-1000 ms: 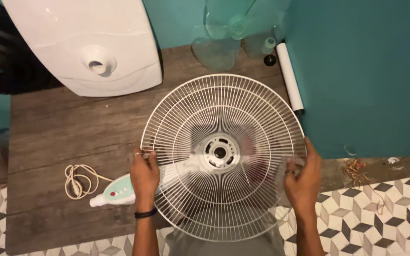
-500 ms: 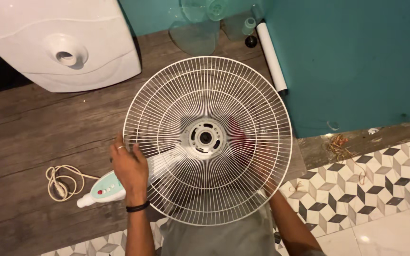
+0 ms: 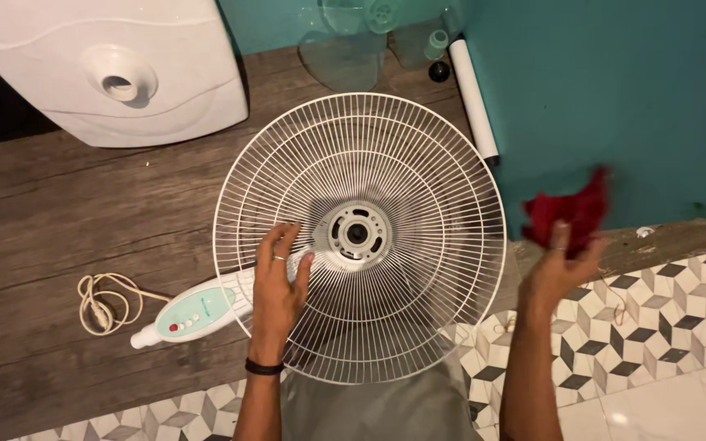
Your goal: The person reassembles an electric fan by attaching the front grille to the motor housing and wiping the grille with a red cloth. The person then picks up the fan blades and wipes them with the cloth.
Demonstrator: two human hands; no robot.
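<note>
Since half a second ago: left hand [image 3: 278,287] shifted from the grille's left rim inward, now spread flat and open on the wires of the white fan grille [image 3: 359,237], fingertips just left of the round hub [image 3: 357,233]. Right hand [image 3: 561,265], earlier hidden beneath the grille's lower right, now lifted clear to the right of it, closed around a bunched red cloth [image 3: 569,214], blurred in the air before the teal wall [image 3: 614,106]. Grille itself barely moved.

Grille lying face-up over the right part of the wooden board [image 3: 108,212], lower rim hanging past the board's near edge above the patterned tile floor [image 3: 663,302]. Left hand resting on the grille; right hand and cloth apart from it, just beyond its right rim.

Beneath the grille's left side, a pale green and white control stem [image 3: 194,312] pointing toward the board's near left corner, with a coiled cream cord [image 3: 104,304] beside it. White plastic housing [image 3: 108,65] at the far left edge; clear fan blades [image 3: 345,49] and a white tube [image 3: 474,98] at the far right corner.
</note>
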